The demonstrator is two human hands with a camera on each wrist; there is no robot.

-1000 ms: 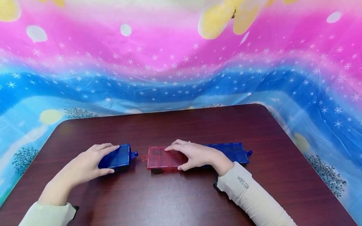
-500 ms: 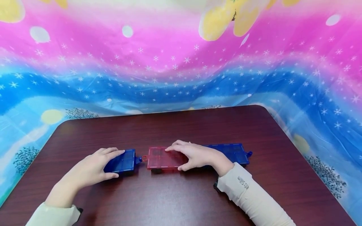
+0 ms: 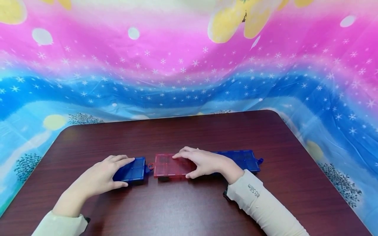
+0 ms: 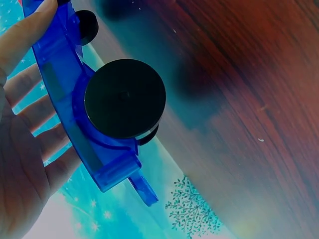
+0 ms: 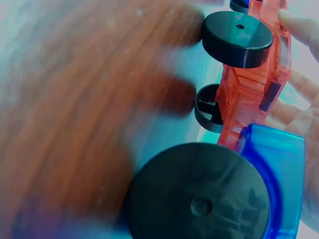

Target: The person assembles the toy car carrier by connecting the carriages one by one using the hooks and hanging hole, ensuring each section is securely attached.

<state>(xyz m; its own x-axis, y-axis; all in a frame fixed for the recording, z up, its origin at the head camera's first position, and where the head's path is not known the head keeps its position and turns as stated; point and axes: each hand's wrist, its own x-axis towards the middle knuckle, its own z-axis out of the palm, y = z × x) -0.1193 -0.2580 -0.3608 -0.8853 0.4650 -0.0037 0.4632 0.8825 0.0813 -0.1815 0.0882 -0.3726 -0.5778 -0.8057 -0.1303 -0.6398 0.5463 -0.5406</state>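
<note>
Left hand (image 3: 98,178) lies flat-ish on top of the small blue cart (image 3: 131,170), fingers over its deck and thumb along the near edge, lightly gripping it; the left wrist view shows fingers (image 4: 30,112) curled round the far side of the blue cart (image 4: 65,89) and its black wheel (image 4: 124,98) on the table. Right hand (image 3: 203,162) rests on the red cart (image 3: 168,165), fingers straight across the deck, thumb at the near edge, pressing it down rather than clasping it. Key relation: the blue cart sits just to the right of the left hand's fingertips, the red cart runs left from under the right hand, and both lie on one left-right line, long axes in line. Blue cart's hook (image 3: 146,167) and red cart's loop (image 3: 151,166) meet in the gap between the hands; touching or engaged, cannot tell which. Left hand is the nearer one to that joint. Beyond the right wrist, a long blue cart (image 3: 243,159) continues the line, butted to the red cart's right end; the right wrist view shows the red cart (image 5: 254,84) against that long blue cart (image 5: 276,169), wheels (image 5: 238,39) down. All on the dark wooden table (image 3: 189,131). Farther back, a pink and blue starry cloth (image 3: 189,65).
</note>
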